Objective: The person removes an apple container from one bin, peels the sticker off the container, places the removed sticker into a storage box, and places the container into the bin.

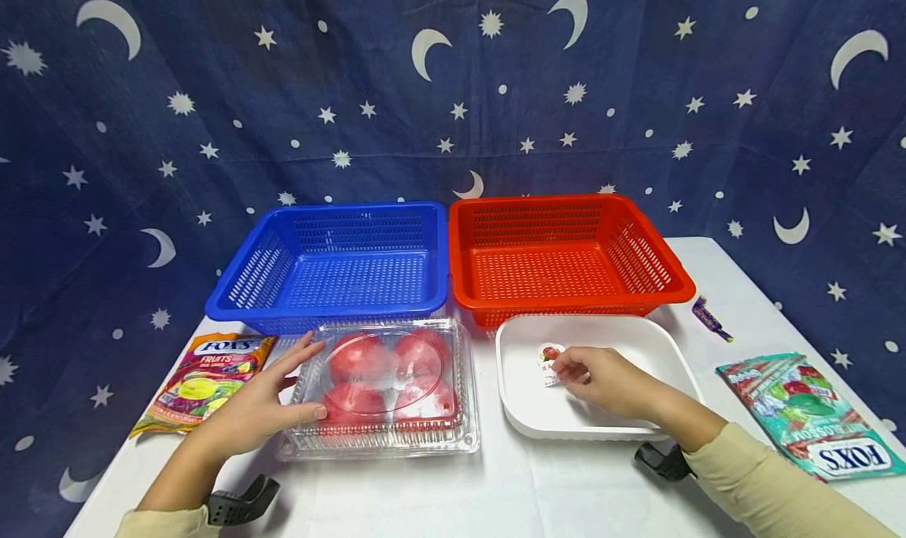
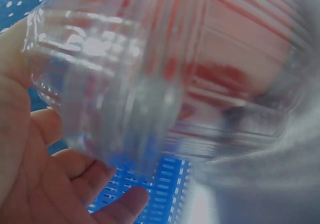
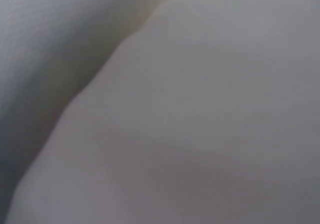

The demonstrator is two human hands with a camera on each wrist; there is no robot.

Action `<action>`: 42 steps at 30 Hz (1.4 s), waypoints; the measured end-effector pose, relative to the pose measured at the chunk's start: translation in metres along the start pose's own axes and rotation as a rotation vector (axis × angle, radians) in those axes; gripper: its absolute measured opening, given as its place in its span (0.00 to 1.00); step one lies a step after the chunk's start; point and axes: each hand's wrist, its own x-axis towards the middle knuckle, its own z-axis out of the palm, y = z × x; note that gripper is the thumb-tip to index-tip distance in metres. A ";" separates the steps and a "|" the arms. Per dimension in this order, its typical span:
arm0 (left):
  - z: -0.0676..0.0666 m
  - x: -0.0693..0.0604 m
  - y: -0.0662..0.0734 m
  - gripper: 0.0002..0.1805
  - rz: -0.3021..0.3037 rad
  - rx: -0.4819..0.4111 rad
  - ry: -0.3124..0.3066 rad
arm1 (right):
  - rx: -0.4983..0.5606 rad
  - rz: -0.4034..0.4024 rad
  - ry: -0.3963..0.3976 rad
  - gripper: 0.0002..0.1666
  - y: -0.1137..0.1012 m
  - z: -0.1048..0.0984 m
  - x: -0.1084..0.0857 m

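Note:
My left hand (image 1: 258,404) is at the left side of a clear plastic clamshell box (image 1: 460,412), thumb and fingers spread. Several round red fruits (image 1: 357,357) show through its lid. In the left wrist view the box (image 2: 145,99) looms close, with the spread fingers (image 2: 95,184) beside it. Over a white tray (image 1: 672,357), my right hand (image 1: 609,381) has curled fingers and pinches the right edge of a small white piece with a red fruit picture (image 1: 549,357); its exact kind is unclear. A blurred pale surface fills most of the right wrist view.
Behind stand a blue basket (image 1: 354,278) and a red basket (image 1: 559,274), side by side. A Fox's fruits candy bag (image 1: 205,381) lies at left, a green Fox's bag (image 1: 807,412) at right. A small purple wrapped candy (image 1: 710,318) lies near the table's right edge.

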 end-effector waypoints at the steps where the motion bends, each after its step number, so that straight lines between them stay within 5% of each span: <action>1: 0.000 0.000 0.000 0.43 0.000 -0.001 -0.001 | -0.005 0.006 -0.007 0.09 0.000 -0.001 -0.001; 10: -0.001 -0.001 0.001 0.44 -0.013 -0.013 -0.006 | -0.031 0.054 -0.067 0.13 0.003 -0.006 -0.005; 19: -0.002 -0.002 0.000 0.44 -0.023 -0.021 -0.014 | -0.054 0.038 -0.023 0.11 0.001 -0.013 -0.005; 34: -0.002 -0.002 0.001 0.43 -0.018 0.009 -0.009 | 0.040 -0.056 0.100 0.21 -0.042 -0.015 -0.003; 42: -0.003 -0.001 0.003 0.44 -0.014 -0.011 -0.013 | 0.060 -0.066 0.075 0.24 -0.062 -0.006 0.001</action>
